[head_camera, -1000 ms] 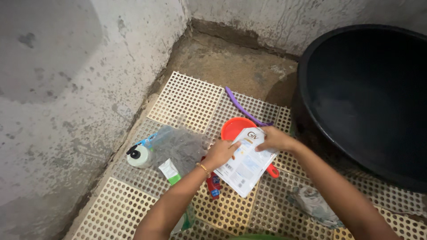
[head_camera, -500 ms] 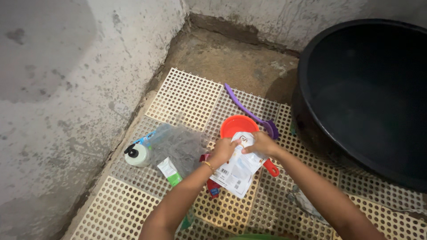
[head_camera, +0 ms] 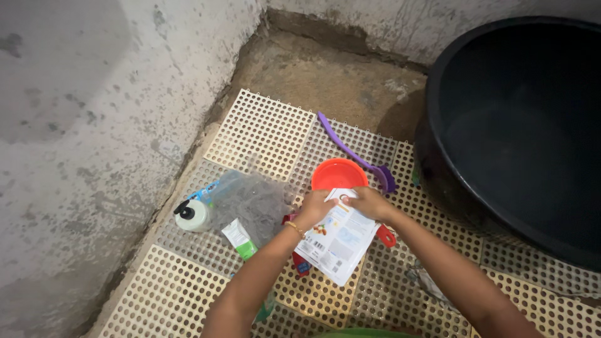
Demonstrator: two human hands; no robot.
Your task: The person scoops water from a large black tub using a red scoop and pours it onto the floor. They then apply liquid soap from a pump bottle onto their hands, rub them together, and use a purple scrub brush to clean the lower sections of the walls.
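Observation:
Both my hands grip the top edge of a white printed pouch (head_camera: 338, 241), which hangs over the perforated floor mat. My left hand (head_camera: 315, 208) pinches its upper left corner; a gold bangle is on that wrist. My right hand (head_camera: 367, 203) pinches the upper right part. Just behind the pouch sits a red-orange scoop bowl (head_camera: 338, 173), its red handle end (head_camera: 386, 236) poking out at the pouch's right side. A small red packet (head_camera: 301, 263) lies under the pouch's left edge.
A big black tub (head_camera: 519, 125) fills the right side. A purple brush (head_camera: 354, 152) lies behind the bowl. Left of my hands lie a clear plastic bag (head_camera: 250, 203), a white pump bottle (head_camera: 191, 215) and a green-white sachet (head_camera: 239, 239). Concrete walls close the left and back. A grey rag (head_camera: 426, 281) lies at right.
My hands drew together at the pouch's top edge, over the bowl's near rim. The pouch now shows a different printed face. The view shifted slightly.

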